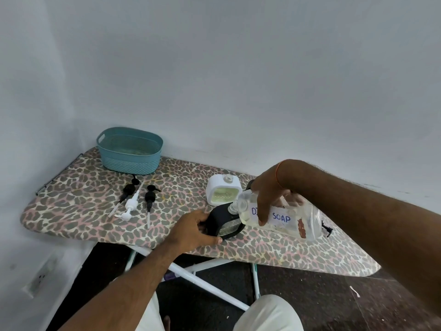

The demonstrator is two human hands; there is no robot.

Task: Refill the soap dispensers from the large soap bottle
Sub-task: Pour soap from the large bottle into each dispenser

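Note:
My right hand [268,194] grips a large clear soap bottle [284,217] with a "SOAP" label, tipped on its side. Its mouth sits right at the open neck of a black dispenser [223,223] on the leopard-print board [83,199]. My left hand [194,231] holds that black dispenser by its left side. A white dispenser [223,191] with pale yellowish soap stands open-necked just behind. Part of another black dispenser [249,185] shows behind my right hand.
Three loose pump heads, one white [130,206] and two black [150,199], lie on the board's left half. A teal basket [130,151] stands at the far left corner by the wall. A black pump [327,229] peeks out right of the bottle. The board's near edge is close.

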